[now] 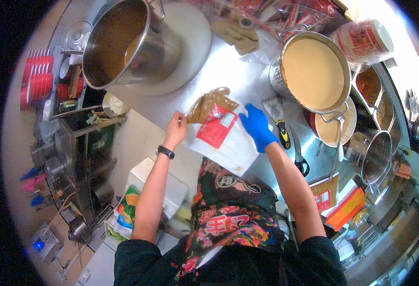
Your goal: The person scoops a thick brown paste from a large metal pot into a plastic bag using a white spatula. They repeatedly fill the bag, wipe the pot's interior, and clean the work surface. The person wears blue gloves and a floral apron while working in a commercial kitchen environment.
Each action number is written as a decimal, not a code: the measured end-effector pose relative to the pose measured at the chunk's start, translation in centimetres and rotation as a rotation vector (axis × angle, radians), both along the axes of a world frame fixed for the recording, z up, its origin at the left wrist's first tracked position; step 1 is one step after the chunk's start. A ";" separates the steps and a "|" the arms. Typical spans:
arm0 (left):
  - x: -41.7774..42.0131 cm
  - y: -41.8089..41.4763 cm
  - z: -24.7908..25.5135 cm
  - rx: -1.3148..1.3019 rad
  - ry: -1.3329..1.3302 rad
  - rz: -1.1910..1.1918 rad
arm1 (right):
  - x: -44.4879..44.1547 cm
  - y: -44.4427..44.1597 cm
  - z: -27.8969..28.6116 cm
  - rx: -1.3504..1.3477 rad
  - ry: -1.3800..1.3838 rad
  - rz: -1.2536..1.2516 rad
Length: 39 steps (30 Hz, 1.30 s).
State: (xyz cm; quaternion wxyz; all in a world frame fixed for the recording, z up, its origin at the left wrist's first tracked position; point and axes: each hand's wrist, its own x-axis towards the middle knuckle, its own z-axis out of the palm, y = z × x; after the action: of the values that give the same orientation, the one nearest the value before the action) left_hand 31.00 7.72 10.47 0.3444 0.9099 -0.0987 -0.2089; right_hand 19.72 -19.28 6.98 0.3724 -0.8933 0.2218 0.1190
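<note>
A clear plastic bag (231,153) with a red label (217,126) and flat brown food at its far end lies at the steel counter's near edge. Bare, with a black watch on the wrist, my left hand (177,129) pinches the bag's left edge between thumb and fingers. My right hand (257,126), in a blue glove, rests with fingers apart at the bag's right edge; whether it grips the plastic is not plain. Right of the glove lie a scraper with a yellow and black handle (283,134) and black-handled scissors (302,166).
A deep steel pot (173,46) stands on a round white board (198,32) at the upper left. To the right are a pot of tan liquid (313,73), a bowl with a ladle (349,123) and an empty-looking steel pot (376,157). More brown food in plastic (236,35) lies at the back.
</note>
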 end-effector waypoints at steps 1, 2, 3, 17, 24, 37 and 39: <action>-0.2 -0.1 0.8 -0.008 0.008 0.001 | -0.2 0.0 0.8 0.094 0.013 0.010; -0.4 -0.3 1.6 -0.003 -0.001 -0.011 | -0.4 0.3 1.7 0.105 0.002 0.035; -0.7 -0.7 2.5 -0.001 -0.008 -0.022 | -0.4 0.3 3.3 0.107 -0.011 0.035; -2.0 -2.4 12.7 -1.308 1.122 0.388 | 3.1 5.1 28.3 -0.529 -0.278 0.235; 6.4 -3.4 22.3 -1.705 1.402 0.332 | 12.1 12.0 38.7 -1.104 -0.237 0.547; 17.8 2.4 24.3 -1.739 1.329 0.401 | 24.5 22.1 44.7 -0.952 -0.142 0.593; 18.8 2.6 23.7 -1.778 1.338 0.479 | 26.7 21.0 45.3 -1.005 -0.107 0.457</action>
State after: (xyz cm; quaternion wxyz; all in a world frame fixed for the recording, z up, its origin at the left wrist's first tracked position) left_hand 49.84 10.28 34.19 0.8822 0.0447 0.1681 -0.4377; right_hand 46.47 1.71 52.32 -0.1242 -0.9912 0.0328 0.0307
